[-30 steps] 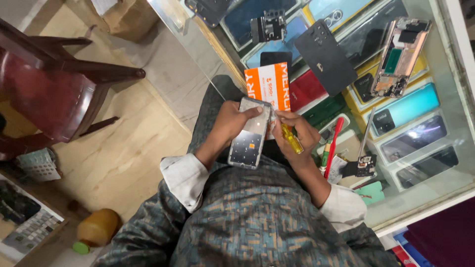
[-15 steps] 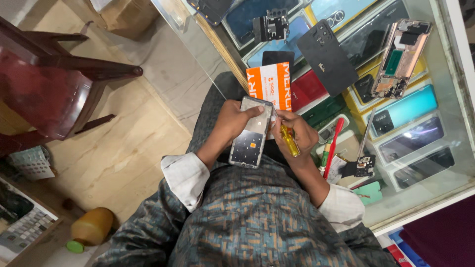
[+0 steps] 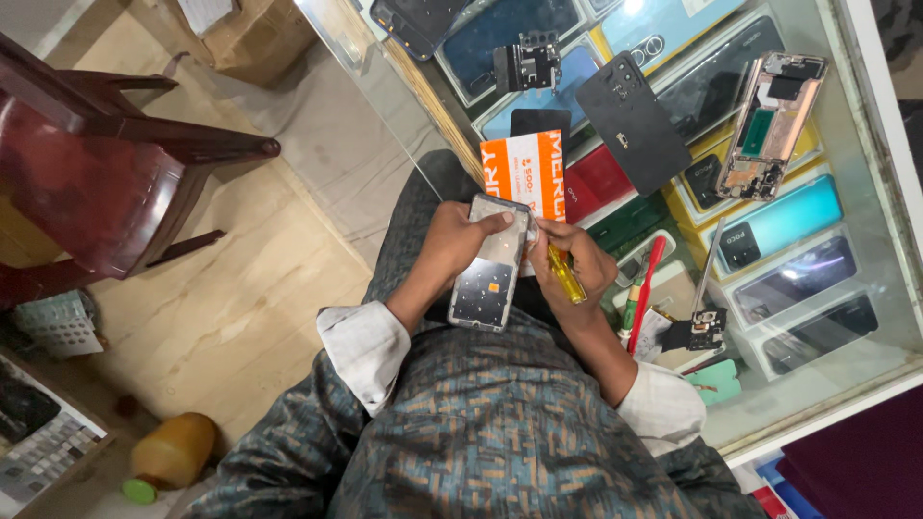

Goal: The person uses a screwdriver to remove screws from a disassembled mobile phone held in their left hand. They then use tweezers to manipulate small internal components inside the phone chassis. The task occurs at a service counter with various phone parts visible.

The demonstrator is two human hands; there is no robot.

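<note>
My glass-topped surface (image 3: 865,317), black phone back cover (image 3: 630,120) lying near its middle, stripped phone frame (image 3: 769,125) just right of that cover, small camera module (image 3: 527,65) left of it, red-handled tool (image 3: 642,293) and tweezers (image 3: 710,274) below it, orange-and-white box (image 3: 524,173) at the cover's lower left

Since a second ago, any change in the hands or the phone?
Barely. Left hand keeps its grip on the opened phone; right hand keeps the yellow screwdriver at the phone's top edge. Only the view shifted slightly. Glass counter items unchanged.
</note>
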